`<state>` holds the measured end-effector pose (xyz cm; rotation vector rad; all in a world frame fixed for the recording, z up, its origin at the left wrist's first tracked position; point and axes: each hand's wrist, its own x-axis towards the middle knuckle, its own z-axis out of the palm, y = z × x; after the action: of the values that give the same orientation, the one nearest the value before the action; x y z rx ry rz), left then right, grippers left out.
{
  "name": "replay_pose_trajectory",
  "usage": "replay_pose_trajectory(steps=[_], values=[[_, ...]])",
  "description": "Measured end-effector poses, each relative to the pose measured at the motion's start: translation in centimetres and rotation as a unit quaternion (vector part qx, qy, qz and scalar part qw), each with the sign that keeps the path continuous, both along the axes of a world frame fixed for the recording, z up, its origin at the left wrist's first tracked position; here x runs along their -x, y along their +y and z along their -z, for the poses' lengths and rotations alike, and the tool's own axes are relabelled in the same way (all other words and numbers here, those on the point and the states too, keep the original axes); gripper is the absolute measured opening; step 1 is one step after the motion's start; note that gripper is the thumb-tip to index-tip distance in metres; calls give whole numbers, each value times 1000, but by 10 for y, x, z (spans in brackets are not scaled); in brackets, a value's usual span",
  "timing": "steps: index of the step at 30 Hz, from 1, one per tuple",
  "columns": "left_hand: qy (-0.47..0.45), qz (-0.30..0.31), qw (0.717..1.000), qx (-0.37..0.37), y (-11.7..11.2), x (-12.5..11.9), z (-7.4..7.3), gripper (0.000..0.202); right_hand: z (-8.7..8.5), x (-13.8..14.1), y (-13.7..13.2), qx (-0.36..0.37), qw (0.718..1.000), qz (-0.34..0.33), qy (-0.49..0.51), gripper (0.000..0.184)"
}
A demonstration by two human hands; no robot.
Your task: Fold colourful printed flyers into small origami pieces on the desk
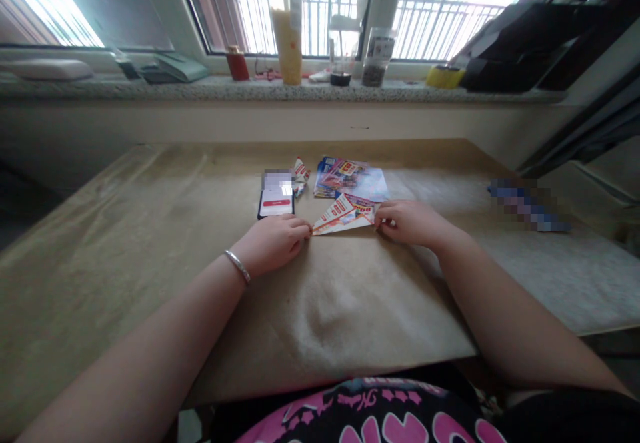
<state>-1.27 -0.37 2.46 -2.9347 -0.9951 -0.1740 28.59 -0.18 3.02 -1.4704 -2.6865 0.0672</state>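
Note:
A folded paper (340, 218), printed in red and white and tapering to a point on the left, lies on the table between my hands. My left hand (280, 240), with a silver bangle at the wrist, pinches its pointed left tip. At the opposite end, my right hand (407, 223) has thumb and fingers closed on the right edge. Just behind the paper is a stack of colourful printed leaflets (345, 178). A phone (277, 196) with a lit screen lies beyond my left hand, and a small folded paper piece (301, 178) sits beside it.
A tan cover spreads over the table (200, 230). At the far right lies a blurred blue item (527, 206). Along the windowsill (190, 91) stand a tall cup with yellow contents (289, 43), a red container (237, 64), clear containers and a yellow tape roll (445, 77).

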Motion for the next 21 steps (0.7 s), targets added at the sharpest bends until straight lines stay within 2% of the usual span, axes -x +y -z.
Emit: replay_pose_trajectory(steps=[3, 8, 14, 21], values=[[-5, 16, 999, -36, 0, -3, 4, 23, 1, 5, 0, -14, 999, 40, 7, 17], [-6, 31, 998, -47, 0, -6, 10, 28, 7, 9, 0, -9, 993, 106, 53, 19], [-20, 36, 999, -29, 0, -5, 8, 26, 19, 21, 0, -37, 997, 14, 71, 26], [-34, 24, 999, 1, 4, 2, 4, 23, 24, 27, 1, -53, 997, 4, 57, 22]])
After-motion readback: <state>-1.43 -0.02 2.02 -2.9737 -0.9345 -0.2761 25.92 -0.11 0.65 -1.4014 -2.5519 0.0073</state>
